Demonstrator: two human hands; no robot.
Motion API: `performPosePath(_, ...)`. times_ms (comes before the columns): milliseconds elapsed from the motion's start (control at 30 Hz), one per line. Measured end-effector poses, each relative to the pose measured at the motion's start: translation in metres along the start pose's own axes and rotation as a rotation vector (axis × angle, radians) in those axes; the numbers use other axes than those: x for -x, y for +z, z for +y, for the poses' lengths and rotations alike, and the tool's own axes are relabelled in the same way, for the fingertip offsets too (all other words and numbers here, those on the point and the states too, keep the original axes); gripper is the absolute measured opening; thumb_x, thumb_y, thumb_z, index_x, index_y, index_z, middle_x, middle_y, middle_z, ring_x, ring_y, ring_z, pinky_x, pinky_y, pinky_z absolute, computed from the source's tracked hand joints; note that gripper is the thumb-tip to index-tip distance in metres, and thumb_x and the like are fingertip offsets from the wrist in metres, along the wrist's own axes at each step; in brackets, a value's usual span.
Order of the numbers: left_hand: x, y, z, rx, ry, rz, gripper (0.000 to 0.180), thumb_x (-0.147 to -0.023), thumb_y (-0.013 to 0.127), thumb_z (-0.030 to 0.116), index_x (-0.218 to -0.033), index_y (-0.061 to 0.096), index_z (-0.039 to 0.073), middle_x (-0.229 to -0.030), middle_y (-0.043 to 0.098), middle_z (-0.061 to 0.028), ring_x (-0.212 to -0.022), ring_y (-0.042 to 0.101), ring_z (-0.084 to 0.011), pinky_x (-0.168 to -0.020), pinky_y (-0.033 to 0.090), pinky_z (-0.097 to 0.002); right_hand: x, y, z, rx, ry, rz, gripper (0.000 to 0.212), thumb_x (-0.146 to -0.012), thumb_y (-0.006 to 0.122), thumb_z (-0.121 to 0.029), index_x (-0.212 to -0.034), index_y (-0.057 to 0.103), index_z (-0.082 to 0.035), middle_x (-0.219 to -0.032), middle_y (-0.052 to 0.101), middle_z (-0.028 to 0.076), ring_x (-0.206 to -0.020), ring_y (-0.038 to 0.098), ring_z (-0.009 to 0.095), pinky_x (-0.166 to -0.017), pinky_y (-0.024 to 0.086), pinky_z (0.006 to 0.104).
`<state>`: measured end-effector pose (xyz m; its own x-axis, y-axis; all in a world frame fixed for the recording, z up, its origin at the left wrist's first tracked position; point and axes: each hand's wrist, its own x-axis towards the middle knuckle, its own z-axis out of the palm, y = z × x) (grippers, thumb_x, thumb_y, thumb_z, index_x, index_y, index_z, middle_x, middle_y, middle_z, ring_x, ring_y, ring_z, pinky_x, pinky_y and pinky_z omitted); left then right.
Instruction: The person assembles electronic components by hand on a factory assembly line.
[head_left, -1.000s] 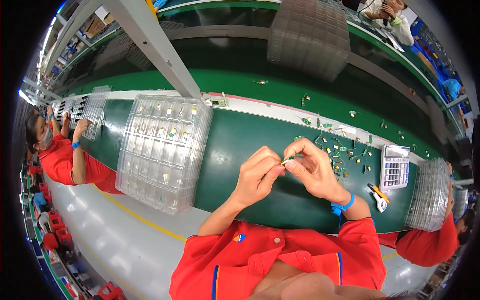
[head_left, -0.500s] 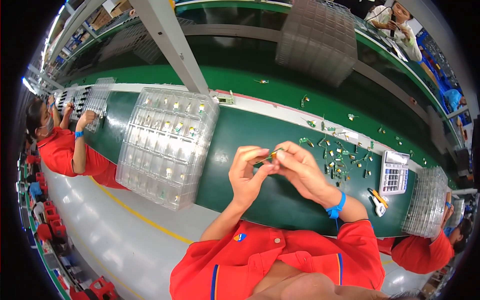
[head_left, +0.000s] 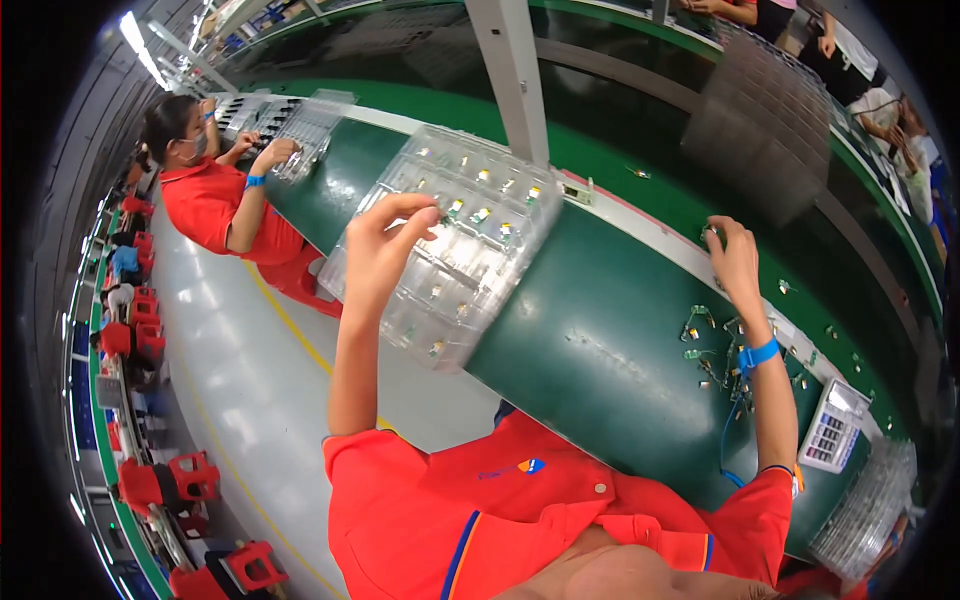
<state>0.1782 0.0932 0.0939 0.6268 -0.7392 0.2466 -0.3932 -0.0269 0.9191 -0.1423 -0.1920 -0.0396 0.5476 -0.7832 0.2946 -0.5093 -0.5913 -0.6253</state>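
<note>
Fingers [head_left: 420,213] of the left hand [head_left: 385,250] pinch closed over the clear tray [head_left: 450,250]; anything held is too small to see. Right of the tray, the right hand [head_left: 735,262] touches the bench [head_left: 600,340] edge, curled. Placing step, I think; next needs careful aim.

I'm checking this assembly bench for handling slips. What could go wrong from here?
The clear plastic compartment tray juts over the green table's near edge; the left hand reaching over it might tip it and spill parts. The right hand, stretched far, could sweep the small loose components away.
</note>
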Motion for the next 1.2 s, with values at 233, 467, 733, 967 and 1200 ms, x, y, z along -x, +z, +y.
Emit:
performPosePath(233, -0.021, 0.002, -0.046, -0.155, -0.183, -0.434, 0.020, -0.083, 0.068, 0.007, -0.098, 0.066, -0.005, -0.080, 0.068, -0.0058, -0.065, 0.061, -0.0096, -0.062, 0.050, -0.0233, -0.015, 0.032, 0.021, 0.471, -0.143, 0.024, 0.023, -0.084, 0.057, -0.005, -0.106, 0.065, -0.003, -0.099, 0.063, 0.016, -0.097, 0.058, 0.033, -0.083, 0.049, 0.0407)
performPosePath(467, -0.037, 0.017, -0.034, -0.484, 0.054, -0.367, 0.022, -0.076, 0.071, 0.013, -0.094, 0.068, 0.001, -0.064, 0.063, -0.0097, -0.057, 0.061, -0.0199, -0.059, 0.048, -0.0327, -0.021, 0.035, 0.013, 0.477, -0.156, 0.047, 0.013, -0.079, 0.060, -0.003, -0.090, 0.066, 0.000, -0.087, 0.063, 0.015, -0.088, 0.060, 0.031, -0.075, 0.050, 0.0407)
performPosePath(733, -0.129, 0.162, -0.004, -0.715, 0.402, -0.739, 0.012, -0.073, 0.062, 0.008, -0.080, 0.070, 0.002, -0.077, 0.068, -0.0176, -0.081, 0.069, -0.0301, -0.073, 0.055, -0.0393, 0.012, 0.026, -0.055, 0.132, -0.248, 0.041, 0.011, -0.079, 0.063, -0.004, -0.089, 0.065, 0.000, -0.082, 0.064, 0.016, -0.076, 0.063, 0.031, -0.068, 0.050, 0.0379)
performPosePath(967, -0.163, 0.271, -0.092, -1.199, 0.225, -0.687, 0.027, -0.080, 0.060, 0.007, -0.104, 0.071, 0.008, -0.116, 0.065, -0.0133, -0.105, 0.063, -0.0355, -0.074, 0.057, -0.0512, 0.086, 0.011, -0.090, -0.126, -0.228, -0.425, 0.011, -0.079, 0.067, -0.008, -0.088, 0.068, -0.002, -0.085, 0.066, 0.016, -0.081, 0.064, 0.031, -0.072, 0.051, 0.0381)
performPosePath(1200, -0.151, 0.290, -0.138, -1.187, 0.589, -0.307, 0.014, -0.073, 0.063, 0.001, -0.083, 0.071, 0.006, -0.092, 0.066, -0.0131, -0.087, 0.067, -0.0294, -0.066, 0.058, -0.0393, 0.084, -0.026, -0.061, -0.024, -0.178, -0.129, 0.011, -0.081, 0.065, -0.010, -0.086, 0.066, 0.000, -0.084, 0.065, 0.017, -0.081, 0.062, 0.035, -0.073, 0.050, 0.0413)
